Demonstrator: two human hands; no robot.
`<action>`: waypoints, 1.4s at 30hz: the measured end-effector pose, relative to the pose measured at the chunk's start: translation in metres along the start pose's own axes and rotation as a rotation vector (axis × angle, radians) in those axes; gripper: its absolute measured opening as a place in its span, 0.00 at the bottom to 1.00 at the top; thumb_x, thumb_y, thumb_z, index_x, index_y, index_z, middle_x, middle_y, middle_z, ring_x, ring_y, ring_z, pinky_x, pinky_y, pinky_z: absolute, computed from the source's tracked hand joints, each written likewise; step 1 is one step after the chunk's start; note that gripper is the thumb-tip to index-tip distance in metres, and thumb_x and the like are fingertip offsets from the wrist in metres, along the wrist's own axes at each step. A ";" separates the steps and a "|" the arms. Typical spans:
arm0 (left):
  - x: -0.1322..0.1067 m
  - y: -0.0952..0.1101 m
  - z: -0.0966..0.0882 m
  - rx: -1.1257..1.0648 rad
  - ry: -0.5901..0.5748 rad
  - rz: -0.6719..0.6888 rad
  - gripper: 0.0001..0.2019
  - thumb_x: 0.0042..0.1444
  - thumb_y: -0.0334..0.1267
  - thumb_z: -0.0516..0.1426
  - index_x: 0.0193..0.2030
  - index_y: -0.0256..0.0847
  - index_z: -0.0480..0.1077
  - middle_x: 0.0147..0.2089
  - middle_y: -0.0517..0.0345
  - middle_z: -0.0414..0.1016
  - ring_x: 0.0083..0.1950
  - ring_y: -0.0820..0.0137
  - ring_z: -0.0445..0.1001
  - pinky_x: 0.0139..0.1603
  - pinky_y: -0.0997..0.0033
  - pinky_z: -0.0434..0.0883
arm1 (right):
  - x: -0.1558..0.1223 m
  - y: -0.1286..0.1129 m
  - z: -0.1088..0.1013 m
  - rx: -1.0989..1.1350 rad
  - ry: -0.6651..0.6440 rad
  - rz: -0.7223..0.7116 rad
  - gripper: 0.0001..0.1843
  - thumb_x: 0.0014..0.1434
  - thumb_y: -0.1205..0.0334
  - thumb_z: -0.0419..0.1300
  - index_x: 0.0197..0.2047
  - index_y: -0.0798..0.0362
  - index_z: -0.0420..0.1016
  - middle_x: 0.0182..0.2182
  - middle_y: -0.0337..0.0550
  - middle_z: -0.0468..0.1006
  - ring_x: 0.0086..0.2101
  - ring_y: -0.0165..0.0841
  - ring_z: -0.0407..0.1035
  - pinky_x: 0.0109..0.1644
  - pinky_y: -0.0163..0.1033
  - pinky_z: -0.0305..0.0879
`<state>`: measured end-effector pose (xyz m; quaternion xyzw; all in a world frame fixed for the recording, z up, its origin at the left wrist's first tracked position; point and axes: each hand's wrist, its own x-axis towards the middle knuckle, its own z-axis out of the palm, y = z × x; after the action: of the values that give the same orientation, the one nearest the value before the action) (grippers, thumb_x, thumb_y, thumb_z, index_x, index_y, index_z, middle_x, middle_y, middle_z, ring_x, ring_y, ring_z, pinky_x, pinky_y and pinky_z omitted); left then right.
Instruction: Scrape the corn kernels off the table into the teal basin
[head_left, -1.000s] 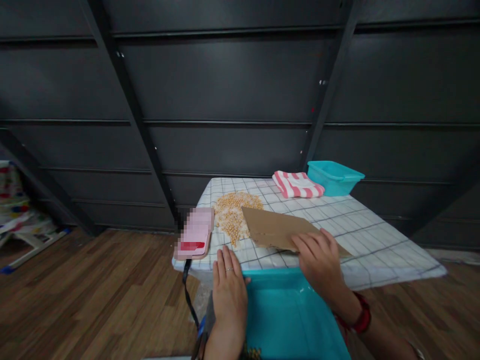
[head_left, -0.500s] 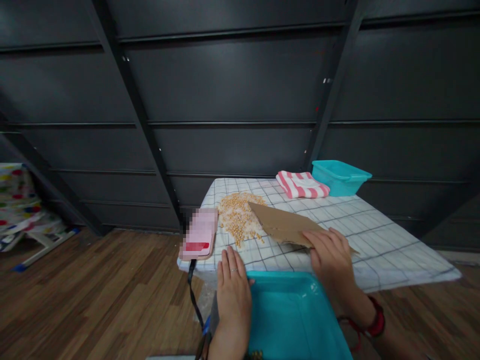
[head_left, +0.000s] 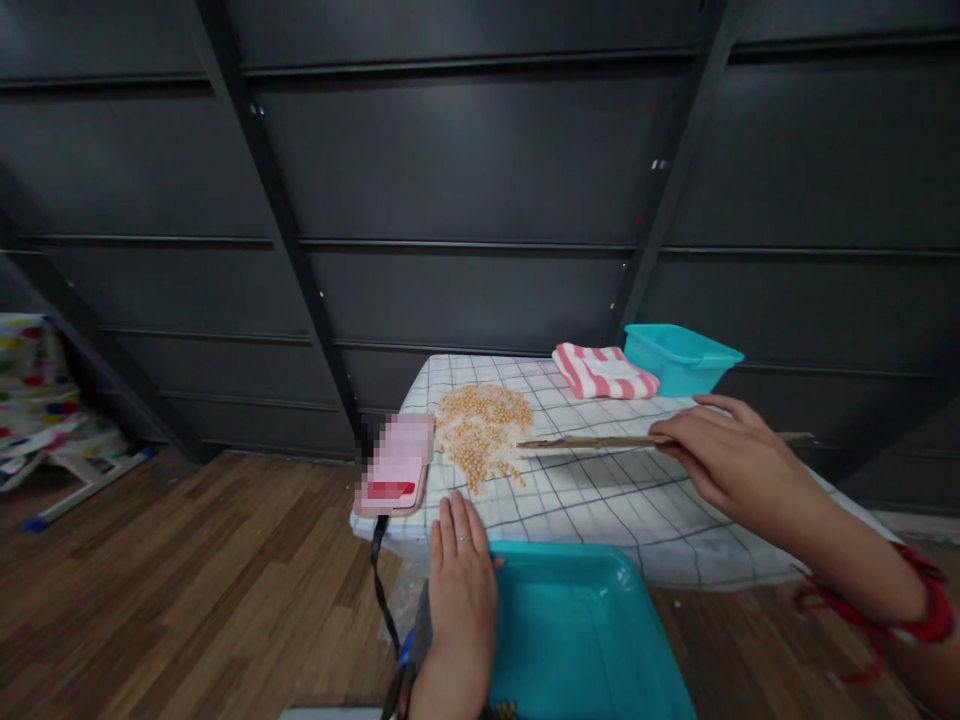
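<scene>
A cardboard sheet (head_left: 592, 442) is pinched in the grip of the right hand (head_left: 724, 455) and held nearly edge-on to the view over the cloth-covered bench (head_left: 592, 505). Its left end is pointed at the right side of a loose spread of yellow grains (head_left: 480, 425) mixed with paler bits; whether the cloth is touched by that end cannot be told. The left hand (head_left: 463, 590) is laid flat along the left rim of a teal tray (head_left: 566, 550), its fingers straight and pressed together, with nothing seen pinched. The tray is set at the near edge of the bench, and the grains are spread beyond it, near a pink phone-like object (head_left: 401, 455). The step in hand is judged to be the lining up of the sheet beside the grains. For the next move, a low, steady edge and a firmly braced tray seem to be called for.
</scene>
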<state>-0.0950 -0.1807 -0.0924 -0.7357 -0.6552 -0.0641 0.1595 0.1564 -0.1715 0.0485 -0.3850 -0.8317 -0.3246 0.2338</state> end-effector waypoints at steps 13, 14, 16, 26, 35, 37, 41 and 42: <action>-0.001 -0.002 0.004 0.006 0.062 0.007 0.25 0.53 0.35 0.54 0.58 0.29 0.63 0.62 0.38 0.62 0.62 0.54 0.62 0.57 0.56 0.67 | 0.010 -0.013 0.019 0.003 -0.159 -0.090 0.14 0.53 0.77 0.45 0.33 0.52 0.67 0.26 0.39 0.75 0.30 0.33 0.68 0.49 0.45 0.57; -0.001 -0.002 0.004 0.007 0.065 0.006 0.25 0.53 0.36 0.54 0.57 0.29 0.64 0.62 0.38 0.62 0.62 0.54 0.63 0.57 0.56 0.67 | 0.009 -0.013 0.018 -0.001 -0.152 -0.088 0.14 0.53 0.77 0.45 0.34 0.52 0.67 0.26 0.39 0.75 0.30 0.33 0.68 0.50 0.45 0.57; -0.001 -0.002 0.004 0.002 0.071 0.006 0.25 0.53 0.37 0.54 0.57 0.28 0.64 0.62 0.38 0.62 0.62 0.54 0.63 0.57 0.57 0.67 | 0.009 -0.013 0.018 -0.017 -0.133 -0.085 0.15 0.53 0.77 0.45 0.34 0.53 0.67 0.27 0.40 0.76 0.30 0.33 0.68 0.50 0.46 0.57; -0.002 -0.002 0.004 -0.018 0.077 0.006 0.25 0.53 0.36 0.54 0.57 0.28 0.63 0.62 0.37 0.62 0.62 0.55 0.62 0.57 0.57 0.67 | 0.010 -0.017 0.021 -0.021 -0.137 -0.111 0.16 0.48 0.79 0.45 0.33 0.53 0.67 0.25 0.39 0.74 0.30 0.34 0.68 0.49 0.46 0.57; -0.001 -0.003 0.003 -0.036 0.037 0.002 0.25 0.54 0.36 0.53 0.58 0.27 0.62 0.62 0.36 0.61 0.63 0.55 0.60 0.58 0.57 0.66 | 0.005 -0.019 0.013 -0.008 -0.146 -0.122 0.15 0.51 0.79 0.45 0.33 0.52 0.67 0.26 0.38 0.75 0.29 0.33 0.68 0.48 0.45 0.57; -0.001 -0.003 0.004 -0.041 0.033 0.004 0.25 0.54 0.36 0.52 0.58 0.27 0.62 0.63 0.36 0.61 0.63 0.55 0.60 0.58 0.57 0.66 | 0.005 -0.020 0.013 -0.013 -0.141 -0.128 0.16 0.51 0.79 0.45 0.33 0.52 0.67 0.25 0.38 0.75 0.28 0.32 0.68 0.48 0.45 0.57; 0.000 -0.002 0.005 -0.055 0.032 0.006 0.24 0.55 0.35 0.51 0.59 0.28 0.61 0.63 0.36 0.60 0.64 0.55 0.59 0.59 0.55 0.65 | 0.005 -0.022 0.009 -0.031 -0.126 -0.161 0.15 0.53 0.78 0.45 0.33 0.53 0.68 0.26 0.39 0.75 0.29 0.32 0.68 0.48 0.45 0.58; 0.000 -0.002 0.005 -0.061 0.031 0.003 0.24 0.55 0.35 0.51 0.59 0.28 0.61 0.63 0.36 0.60 0.64 0.55 0.59 0.59 0.55 0.64 | 0.004 -0.023 0.008 -0.036 -0.127 -0.168 0.14 0.54 0.77 0.45 0.33 0.53 0.68 0.26 0.40 0.75 0.29 0.32 0.68 0.48 0.46 0.58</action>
<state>-0.0980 -0.1794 -0.0969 -0.7400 -0.6494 -0.0952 0.1473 0.1350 -0.1753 0.0379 -0.3377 -0.8682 -0.3331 0.1457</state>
